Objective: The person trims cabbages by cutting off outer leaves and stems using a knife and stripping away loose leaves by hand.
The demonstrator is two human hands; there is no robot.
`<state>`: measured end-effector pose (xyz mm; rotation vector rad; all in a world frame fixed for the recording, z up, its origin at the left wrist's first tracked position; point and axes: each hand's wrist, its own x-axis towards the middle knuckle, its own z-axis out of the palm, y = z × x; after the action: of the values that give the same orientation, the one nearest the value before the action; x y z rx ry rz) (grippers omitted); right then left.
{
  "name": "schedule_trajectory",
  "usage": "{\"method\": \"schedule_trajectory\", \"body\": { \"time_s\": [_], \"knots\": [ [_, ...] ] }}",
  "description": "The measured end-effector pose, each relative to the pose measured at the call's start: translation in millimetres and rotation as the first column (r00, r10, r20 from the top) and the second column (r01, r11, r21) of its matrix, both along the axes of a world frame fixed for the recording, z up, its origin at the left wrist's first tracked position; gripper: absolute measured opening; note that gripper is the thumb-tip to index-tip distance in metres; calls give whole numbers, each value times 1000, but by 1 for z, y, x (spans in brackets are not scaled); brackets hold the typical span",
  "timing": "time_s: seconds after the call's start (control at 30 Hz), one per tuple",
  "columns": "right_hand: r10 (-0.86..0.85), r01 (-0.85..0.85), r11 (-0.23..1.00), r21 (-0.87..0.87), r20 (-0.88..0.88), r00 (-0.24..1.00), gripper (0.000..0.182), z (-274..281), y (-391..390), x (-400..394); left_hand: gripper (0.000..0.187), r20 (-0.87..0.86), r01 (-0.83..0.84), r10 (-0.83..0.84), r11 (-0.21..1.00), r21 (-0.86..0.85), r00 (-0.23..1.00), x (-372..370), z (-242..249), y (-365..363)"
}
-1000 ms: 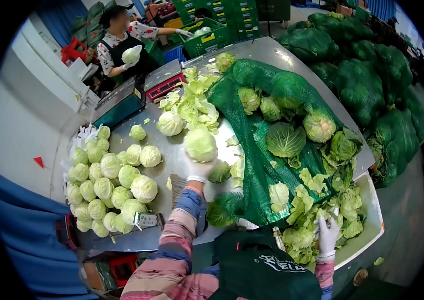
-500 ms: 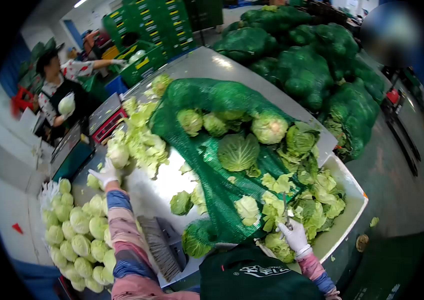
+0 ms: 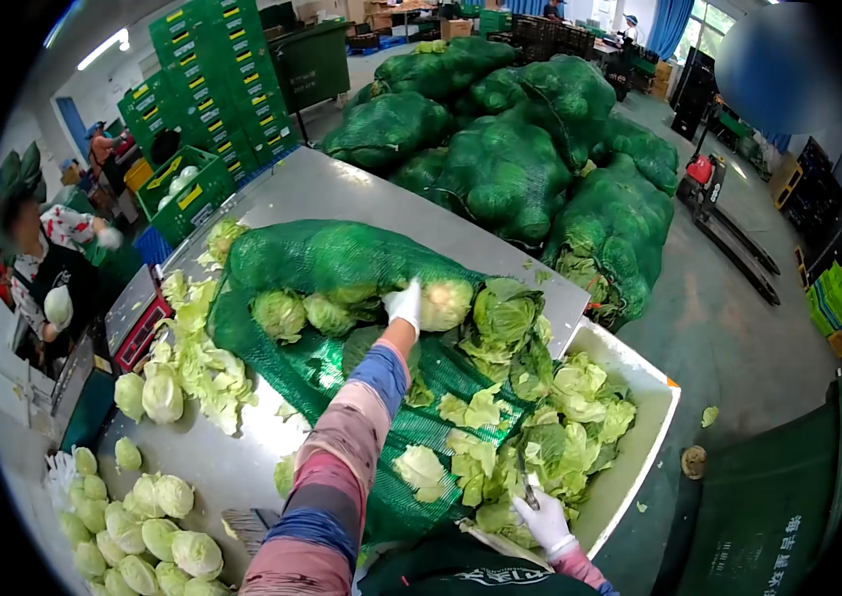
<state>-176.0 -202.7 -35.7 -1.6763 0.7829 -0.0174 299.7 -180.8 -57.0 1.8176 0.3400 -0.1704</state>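
Observation:
My left hand (image 3: 405, 306), in a white glove, reaches over the green mesh bag (image 3: 341, 248) and touches the left side of a pale cabbage (image 3: 443, 303) at the bag's opening. Its fingers are partly hidden against the cabbage. Down by the white bin, my gloved right hand (image 3: 543, 519) is closed round a knife (image 3: 526, 477). Loose leaves (image 3: 575, 437) fill the bin in front of that hand. More cabbages (image 3: 280, 315) lie inside the mesh to the left, and a leafy green one (image 3: 508, 316) sits to the right.
Trimmed cabbages (image 3: 157, 536) are piled at the lower left. Leaves (image 3: 204, 358) and a scale (image 3: 138, 323) lie along the table's left side. Full mesh bags (image 3: 505, 169) stand beyond the table (image 3: 292, 194). A co-worker (image 3: 48, 263) holds a cabbage at the left.
My left hand has moved from the cabbages at the left to the pale one at the bag. The view has shifted right. My right hand still holds the knife by the bin.

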Motion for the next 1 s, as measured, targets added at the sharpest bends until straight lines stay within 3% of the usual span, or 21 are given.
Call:
{"method": "schedule_trajectory", "body": {
  "time_s": [0.07,0.1,0.13,0.2,0.23,0.33,0.37,0.4,0.47,0.53,0.6,0.67,0.73,0.77,0.83,0.87,0.93,0.97,1.0],
  "knots": [
    [-58,57,998,-12,-49,997,22,-8,-12,-20,59,7,153,-155,964,-217,988,6,16,7],
    [-100,101,995,10,-65,993,22,-9,-16,-26,48,109,217,-200,959,-180,974,23,10,4],
    [-141,145,989,38,-85,986,22,-9,-18,-32,46,48,226,-221,940,-257,974,21,-7,-1],
    [-200,204,976,82,-56,978,17,-9,-21,-36,64,-104,332,-398,860,-387,911,13,11,10],
    [-179,183,980,73,-59,982,17,-11,-25,-36,64,-121,332,-401,865,-376,908,2,13,16],
    [-143,149,987,65,-96,985,19,-11,-40,-18,103,51,396,-396,885,-243,917,-41,10,45],
    [-152,161,983,93,-89,984,20,-14,-48,-7,98,230,406,-384,912,-56,894,-57,-12,57],
    [-164,173,977,123,-85,983,22,-18,-53,5,93,302,372,-366,927,39,880,-88,-8,68],
    [-152,150,987,59,30,988,26,-10,-63,38,72,254,371,-320,909,-188,913,-132,1,91],
    [-104,107,992,69,-45,994,29,-4,-78,74,58,73,77,-54,922,-379,996,-141,8,98],
    [-104,101,994,33,104,989,31,-9,-86,110,54,61,23,0,926,-376,998,-133,16,94],
    [-107,103,994,32,134,985,32,6,-91,146,60,29,243,-251,890,-385,968,-112,4,90],
    [-86,79,995,55,132,988,33,23,-95,174,71,-15,478,-486,863,-163,874,-117,20,75],
    [-111,96,988,123,124,986,35,19,-96,184,81,-66,578,-603,786,-218,795,-111,1,79],
    [-138,121,966,227,62,989,38,0,-93,191,85,-82,636,-660,744,-203,746,-136,24,81],
    [-68,55,979,195,57,996,42,-20,-93,189,86,-53,683,-707,697,-220,705,-150,31,87],
    [-112,100,987,128,92,989,50,-6,-79,169,90,56,775,-793,575,-262,607,-181,49,103],
    [-127,99,966,240,105,986,58,2,-76,152,93,123,820,-816,539,-194,566,-192,49,113],
    [-36,35,955,296,-3,999,63,5,-81,138,96,186,857,-837,501,-120,515,-202,51,122]
  ]
}}
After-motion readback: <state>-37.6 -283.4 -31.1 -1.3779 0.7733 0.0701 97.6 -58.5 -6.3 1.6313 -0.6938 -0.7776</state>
